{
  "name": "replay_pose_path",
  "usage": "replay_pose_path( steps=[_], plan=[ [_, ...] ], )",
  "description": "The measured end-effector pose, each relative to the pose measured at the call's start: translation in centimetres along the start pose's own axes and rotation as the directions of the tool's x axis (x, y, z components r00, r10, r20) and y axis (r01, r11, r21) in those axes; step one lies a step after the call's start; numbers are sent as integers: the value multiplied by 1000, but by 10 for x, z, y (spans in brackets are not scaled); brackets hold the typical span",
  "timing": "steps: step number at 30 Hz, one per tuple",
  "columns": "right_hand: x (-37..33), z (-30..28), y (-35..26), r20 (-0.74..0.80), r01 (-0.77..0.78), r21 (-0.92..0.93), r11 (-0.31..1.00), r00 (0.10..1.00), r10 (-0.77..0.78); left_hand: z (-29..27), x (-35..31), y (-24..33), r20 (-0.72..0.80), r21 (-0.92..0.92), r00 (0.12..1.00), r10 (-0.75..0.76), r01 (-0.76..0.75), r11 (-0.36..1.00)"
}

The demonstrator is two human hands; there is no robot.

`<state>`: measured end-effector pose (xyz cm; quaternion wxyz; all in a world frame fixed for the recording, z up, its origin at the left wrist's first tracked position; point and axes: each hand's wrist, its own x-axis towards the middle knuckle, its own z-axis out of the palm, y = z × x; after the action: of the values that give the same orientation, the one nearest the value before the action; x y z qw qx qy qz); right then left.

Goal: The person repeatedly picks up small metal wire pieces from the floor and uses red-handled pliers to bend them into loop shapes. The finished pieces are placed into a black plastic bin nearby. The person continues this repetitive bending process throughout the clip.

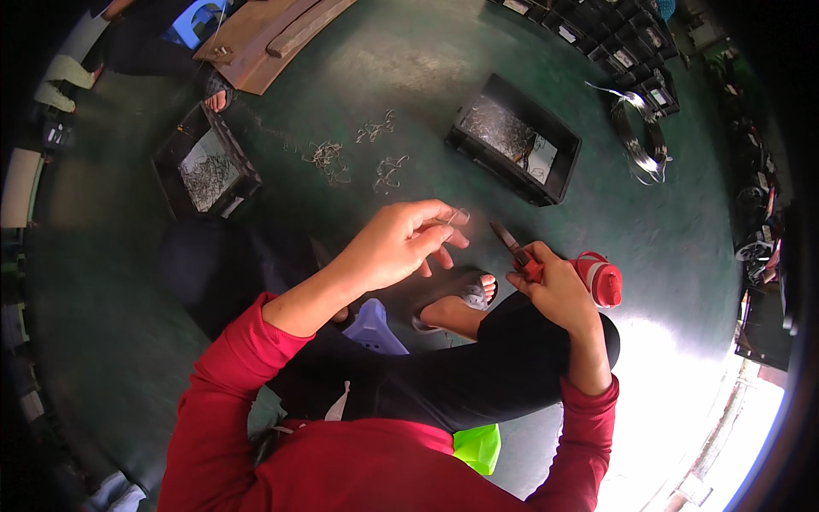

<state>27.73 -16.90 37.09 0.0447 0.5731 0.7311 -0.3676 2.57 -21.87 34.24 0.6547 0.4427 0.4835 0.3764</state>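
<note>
My left hand (394, 246) is raised over the floor, thumb and forefinger pinched on a small bent piece of thin wire (461, 213). To its right, my right hand (559, 288) grips red-handled pliers (507, 237). Their dark jaws point up and left, apart from the wire piece. Beyond my hands, small heaps of bent wire pieces (327, 160) lie on the green floor. A black crate (496, 167) at the far right and another black crate (229, 143) at the left hold many similar pieces.
A coil of shiny wire (633, 141) lies at the right, near stacked black crates (621, 53). A red bottle (606, 284) stands beside my right knee. A blue stool (375, 328) shows under me. Far left, another person's foot (218, 100) is near a brown board (256, 38).
</note>
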Motion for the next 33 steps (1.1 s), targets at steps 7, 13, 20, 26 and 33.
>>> replay_pose_path(
  steps=[7, 13, 20, 26, 33],
  plan=[
    [-1, -4, 19, -64, -76, -109, 991, 996, 69, -12, 101, -6, -23, 52, 998, -61, 62, 997],
    [2, -6, 34, -81, -136, -67, 988, 988, 130, -54, 280, -1, -43, 546, 999, -14, 35, 837],
    [13, -10, 39, -92, -133, -152, 979, 989, 120, -164, 275, -183, -407, 768, 908, 103, 279, 577],
    [33, -13, 33, -4, -155, -212, 965, 988, 157, -151, 286, -267, -525, 760, 837, 151, 381, 527],
    [45, -15, 29, 22, -148, -194, 970, 988, 155, -141, 290, -266, -426, 849, 888, 176, 324, 417]
  ],
)
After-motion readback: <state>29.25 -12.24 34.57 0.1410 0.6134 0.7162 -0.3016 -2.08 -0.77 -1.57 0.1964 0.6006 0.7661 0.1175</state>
